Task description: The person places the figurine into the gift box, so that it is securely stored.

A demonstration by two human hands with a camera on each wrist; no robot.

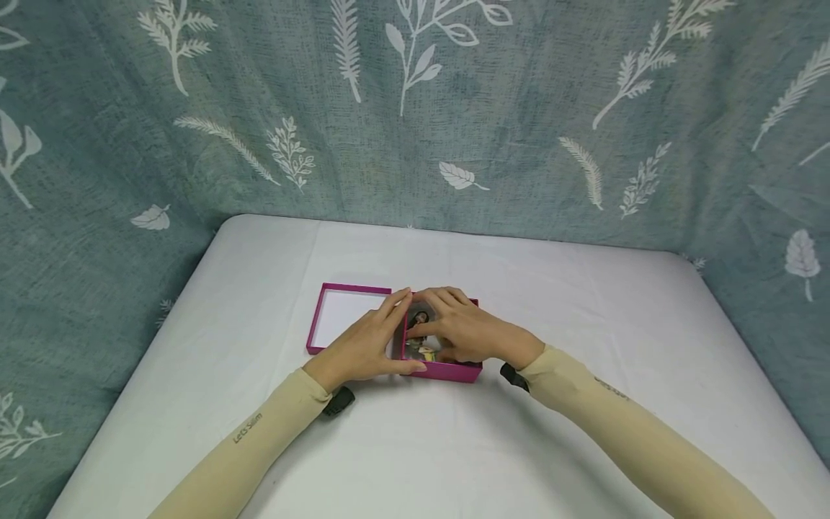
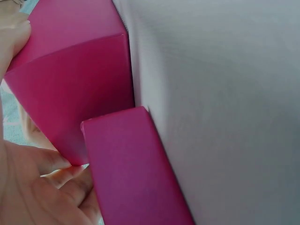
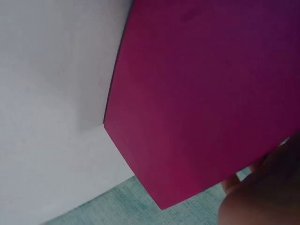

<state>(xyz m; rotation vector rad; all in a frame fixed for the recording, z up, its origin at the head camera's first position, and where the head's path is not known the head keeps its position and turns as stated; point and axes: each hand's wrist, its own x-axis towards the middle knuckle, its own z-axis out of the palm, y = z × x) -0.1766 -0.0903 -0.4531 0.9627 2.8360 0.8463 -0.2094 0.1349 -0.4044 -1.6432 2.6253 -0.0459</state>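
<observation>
On the table (image 1: 402,440), left hand (image 1: 368,344) grips 1 magenta box (image 1: 452,372); right hand (image 1: 472,331): grasp unclear.

Pink box (image 1: 450,372) partly hidden under right grip (image 1: 465,334)

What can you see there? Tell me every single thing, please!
Box: 1, magenta, mid-table, open
Lid: 1, magenta with white inside, left of the box
Picture: at least 1, dark-haired figure, inside the box
Table: 1, white covering, under everything
Curtain: teal with white leaves, behind and beside the table
Wrist gadgets: 2, black, under the wrists
Sleeves: 2, beige with lettering, on both arms
Left hand: 1, bare, gripping the box's left end
Right hand: 1, bare, reaching into the box
</observation>
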